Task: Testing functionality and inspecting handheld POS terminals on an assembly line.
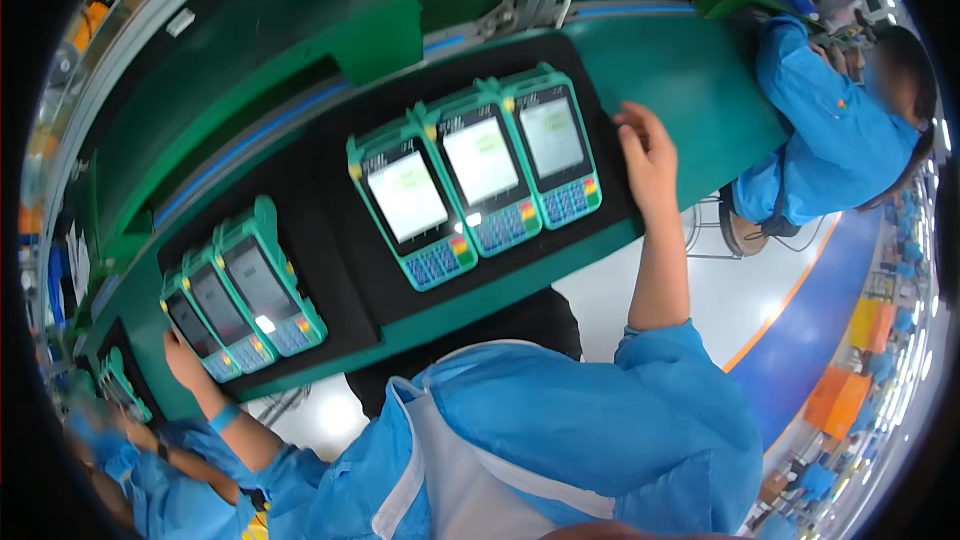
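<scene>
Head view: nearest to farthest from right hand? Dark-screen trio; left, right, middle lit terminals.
From right hand:
1. Right lit terminal, just left
2. Middle lit terminal, centre
3. Left lit terminal, row's left end
4. Dark-screen trio, far left

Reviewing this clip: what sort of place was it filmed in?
Probably an electronics assembly or testing area in a factory: keypad terminals lie side by side on black mats on a long green workbench, with a co-worker in blue workwear nearby.
</scene>
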`<state>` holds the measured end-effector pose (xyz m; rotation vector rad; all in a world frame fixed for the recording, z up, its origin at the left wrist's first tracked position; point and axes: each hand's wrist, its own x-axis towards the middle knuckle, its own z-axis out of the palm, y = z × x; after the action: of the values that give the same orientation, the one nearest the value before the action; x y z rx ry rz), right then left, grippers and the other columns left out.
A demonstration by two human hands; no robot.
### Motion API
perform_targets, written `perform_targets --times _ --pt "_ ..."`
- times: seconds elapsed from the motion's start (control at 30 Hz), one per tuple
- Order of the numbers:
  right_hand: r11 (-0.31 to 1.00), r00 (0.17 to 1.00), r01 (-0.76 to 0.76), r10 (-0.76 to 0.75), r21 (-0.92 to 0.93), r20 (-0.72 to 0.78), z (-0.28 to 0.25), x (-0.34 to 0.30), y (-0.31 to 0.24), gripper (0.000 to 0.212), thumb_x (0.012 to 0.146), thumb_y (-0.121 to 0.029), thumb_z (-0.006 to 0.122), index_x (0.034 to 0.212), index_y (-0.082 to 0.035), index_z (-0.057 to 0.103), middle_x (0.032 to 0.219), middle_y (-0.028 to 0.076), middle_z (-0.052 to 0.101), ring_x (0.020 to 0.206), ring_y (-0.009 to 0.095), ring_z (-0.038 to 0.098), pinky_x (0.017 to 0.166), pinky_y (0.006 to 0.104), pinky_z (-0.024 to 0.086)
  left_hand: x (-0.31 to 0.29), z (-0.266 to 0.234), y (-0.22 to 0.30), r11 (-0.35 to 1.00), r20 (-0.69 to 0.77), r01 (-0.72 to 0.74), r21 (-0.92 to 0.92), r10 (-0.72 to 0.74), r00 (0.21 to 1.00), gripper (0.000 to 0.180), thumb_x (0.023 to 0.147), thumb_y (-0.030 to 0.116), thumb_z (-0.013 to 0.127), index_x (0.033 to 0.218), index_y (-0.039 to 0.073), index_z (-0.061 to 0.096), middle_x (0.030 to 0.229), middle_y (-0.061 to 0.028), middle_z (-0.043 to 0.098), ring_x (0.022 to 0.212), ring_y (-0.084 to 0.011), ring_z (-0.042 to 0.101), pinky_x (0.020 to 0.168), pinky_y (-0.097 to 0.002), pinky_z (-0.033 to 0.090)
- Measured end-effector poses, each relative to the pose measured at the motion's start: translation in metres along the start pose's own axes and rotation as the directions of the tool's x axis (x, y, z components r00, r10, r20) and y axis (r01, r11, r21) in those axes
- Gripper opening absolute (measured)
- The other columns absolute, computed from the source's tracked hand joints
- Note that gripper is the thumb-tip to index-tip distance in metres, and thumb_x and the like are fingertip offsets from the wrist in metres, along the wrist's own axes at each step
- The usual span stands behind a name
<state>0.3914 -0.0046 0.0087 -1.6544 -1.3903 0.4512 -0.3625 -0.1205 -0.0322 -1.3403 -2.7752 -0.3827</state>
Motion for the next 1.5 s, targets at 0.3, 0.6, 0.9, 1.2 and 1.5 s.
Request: perform_targets --times 0.3,0.6,0.9,1.2,1.5 --pt "0.997 0.999 -0.006 0.01 -0.081 0.045 -0.001 0.007 -0.021 0.032 0.08 -0.007 0.064 0.112 -0.006 0.063 0.094 0.007 0.062 0.071 0.02 0.056 0.067 0.0324 0.047 -0.025 -0.006 0.043 1.0 -0.093 0.013 0.004 -0.013 0.996 0.042 0.099 0.035 0.044 0.102 -0.004 0.062 0.096 -0.0296 0.063 0.083 -0.0479 0.058 0.072 -0.0506 0.046" --pt "0.912 0.978 0.116 -0.173 -0.394 -0.113 0.013 -0.008 -0.007 0.017 0.081 -0.012 0.062 0.094 -0.001 0.066 0.082 0.018 0.063 0.076 0.035 0.061 0.07 0.0439 0.05 -0.018 0.004 0.046 0.996 -0.209 0.062 0.066 -0.047 0.977 0.045 0.099 0.043 0.044 0.095 0.0 0.057 0.086 -0.0277 0.064 0.075 -0.0469 0.061 0.064 -0.0542 0.047" --pt "0.839 0.997 0.004 0.039 -0.544 0.067 0.013 -0.001 -0.019 0.058 0.09 -0.049 0.057 0.093 0.009 0.063 0.093 0.032 0.065 0.089 0.047 0.062 0.08 0.0498 0.05 -0.004 -0.023 0.039 0.992 0.126 -0.049 -0.116 0.064 0.99 0.071 0.091 0.061 0.044 0.118 -0.003 0.061 0.113 -0.0321 0.06 0.11 -0.0466 0.056 0.092 -0.0486 0.045" --pt "0.841 1.0 0.018 -0.003 -0.541 0.029 0.0 0.014 0.013 0.067 0.086 -0.052 0.063 0.111 0.01 0.063 0.106 0.031 0.064 0.103 0.045 0.06 0.09 0.0461 0.048 -0.025 -0.007 0.061 0.954 -0.066 -0.046 -0.297 0.027 0.997 0.058 0.089 0.048 0.059 0.12 -0.002 0.06 0.111 -0.0254 0.066 0.106 -0.0395 0.062 0.089 -0.0425 0.049" --pt "0.676 0.985 -0.03 -0.105 -0.737 -0.137 -0.149 0.08 0.126 0.054 0.084 -0.051 0.066 0.079 0.003 0.064 0.076 0.025 0.064 0.077 0.042 0.062 0.07 0.0458 0.048 -0.083 -0.012 0.183 0.911 -0.019 -0.154 -0.383 0.159 0.987 0.057 0.088 0.04 0.064 0.126 -0.001 0.056 0.11 -0.0265 0.065 0.103 -0.04 0.063 0.087 -0.0417 0.051"
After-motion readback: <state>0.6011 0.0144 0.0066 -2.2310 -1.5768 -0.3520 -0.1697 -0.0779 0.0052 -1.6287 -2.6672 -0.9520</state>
